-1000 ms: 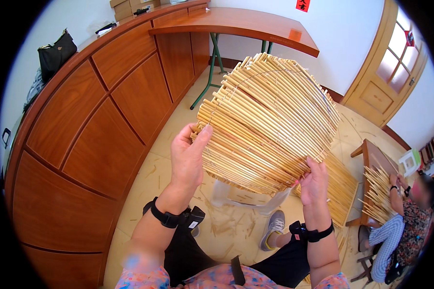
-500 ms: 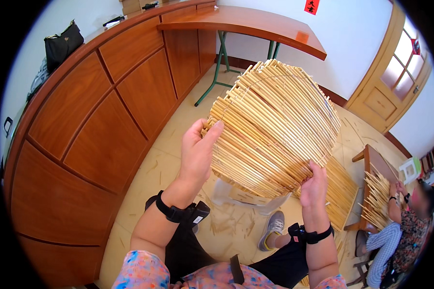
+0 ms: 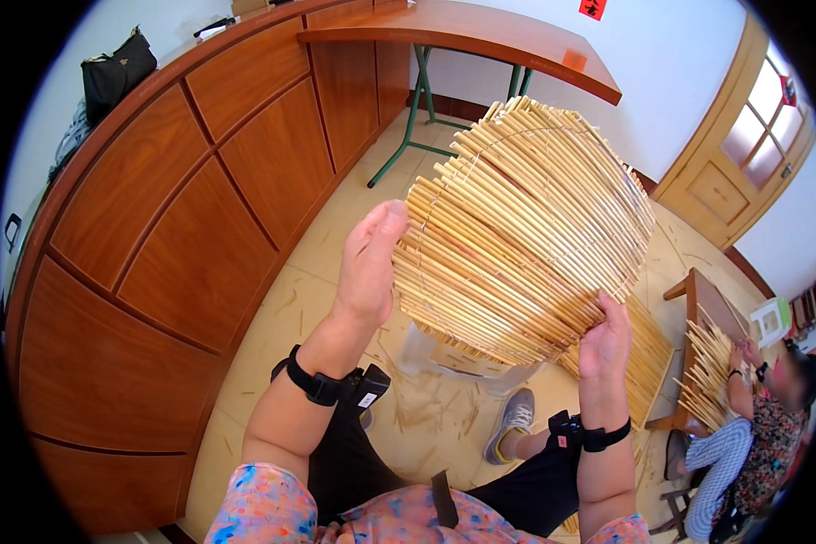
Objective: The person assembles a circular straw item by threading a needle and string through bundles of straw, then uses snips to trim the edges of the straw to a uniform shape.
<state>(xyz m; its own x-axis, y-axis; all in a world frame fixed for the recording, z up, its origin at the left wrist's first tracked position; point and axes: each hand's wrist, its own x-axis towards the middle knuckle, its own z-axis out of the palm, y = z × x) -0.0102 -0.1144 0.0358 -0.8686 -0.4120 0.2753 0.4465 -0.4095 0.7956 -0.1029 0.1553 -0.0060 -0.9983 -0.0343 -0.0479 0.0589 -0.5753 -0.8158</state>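
A roundish mat of yellow reed sticks (image 3: 517,236), bound with thin ties, is held up tilted in front of me. My right hand (image 3: 605,340) grips its lower right edge, thumb on the front and fingers partly behind. At the left edge, my left hand (image 3: 369,263) lies flat against the stick ends, its thumb off the mat's front face; its other fingers are partly hidden. Below the mat stands a pale translucent plastic stool (image 3: 417,352), mostly covered. Another sheet of reed sticks (image 3: 648,363) lies behind on the right.
A curved wooden counter (image 3: 145,272) runs along the left. Beyond the mat stands a wooden table (image 3: 480,41) with green legs. At right a person (image 3: 771,435) sits by a low bench (image 3: 698,299), handling loose reed sticks (image 3: 705,363). Offcuts litter the tiled floor (image 3: 272,363).
My left thumb has come off the mat's front, and that hand now rests flat along the edge. The mat and my right hand have shifted slightly right.
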